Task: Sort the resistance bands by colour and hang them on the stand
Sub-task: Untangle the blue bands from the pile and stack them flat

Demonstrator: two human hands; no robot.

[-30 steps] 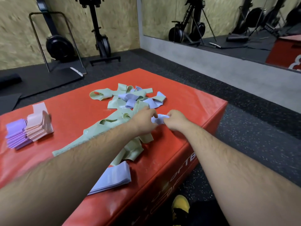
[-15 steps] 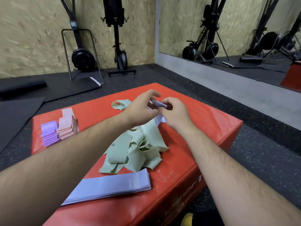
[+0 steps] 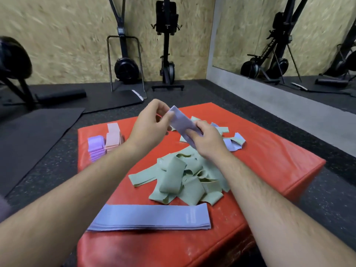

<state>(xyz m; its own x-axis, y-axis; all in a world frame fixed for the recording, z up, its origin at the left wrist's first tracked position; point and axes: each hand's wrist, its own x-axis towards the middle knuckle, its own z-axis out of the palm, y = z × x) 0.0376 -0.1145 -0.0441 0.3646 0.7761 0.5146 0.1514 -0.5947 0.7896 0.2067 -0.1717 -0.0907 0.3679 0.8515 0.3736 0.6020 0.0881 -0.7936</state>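
Your left hand (image 3: 149,128) and right hand (image 3: 207,140) each pinch an end of a flat, smooth blue band (image 3: 181,122) above the red padded worktop (image 3: 269,162).

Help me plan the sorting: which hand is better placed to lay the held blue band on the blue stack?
Left, probably: the left hand pinches the blue elastic band's upper end, and the flat blue-band stack lies below it; the right hand sits over the tangled green bands.
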